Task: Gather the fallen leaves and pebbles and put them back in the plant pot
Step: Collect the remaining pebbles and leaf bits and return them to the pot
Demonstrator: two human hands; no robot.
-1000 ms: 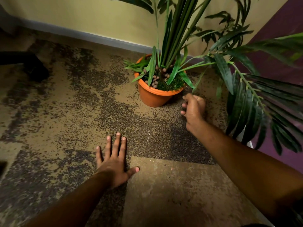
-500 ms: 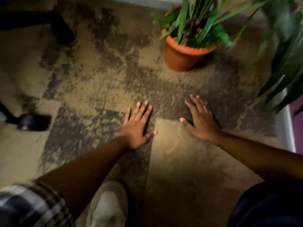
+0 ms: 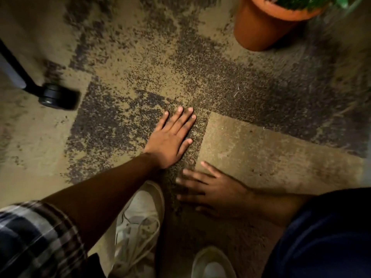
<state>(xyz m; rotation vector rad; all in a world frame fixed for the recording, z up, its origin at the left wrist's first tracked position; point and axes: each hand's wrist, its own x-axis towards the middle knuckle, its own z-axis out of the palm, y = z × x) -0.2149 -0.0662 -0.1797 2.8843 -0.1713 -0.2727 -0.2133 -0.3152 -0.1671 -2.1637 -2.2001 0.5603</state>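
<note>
The orange plant pot (image 3: 259, 27) stands at the top right, cut off by the frame edge, with a little green foliage (image 3: 301, 2) showing above its rim. My left hand (image 3: 170, 139) lies flat on the speckled carpet in the middle of the view, fingers together, holding nothing. My right hand (image 3: 214, 191) is spread flat on the carpet just below and to the right of it, slightly blurred, also holding nothing. Both hands are well short of the pot. No loose leaves or pebbles show clearly; a thin pale sliver (image 3: 236, 92) lies on the carpet between hands and pot.
A black chair caster and leg (image 3: 56, 97) sit at the left. My two white shoes (image 3: 138, 221) (image 3: 212, 263) are at the bottom, with a plaid sleeve (image 3: 34, 241) bottom left and dark trousers (image 3: 325, 237) bottom right. The carpet (image 3: 124, 63) is patchy tan and dark.
The view has tilted down and pulled back from the pot. My right hand left the pot's side, opened flat and slid back toward my shoes. The left hand stayed flat on the carpet.
</note>
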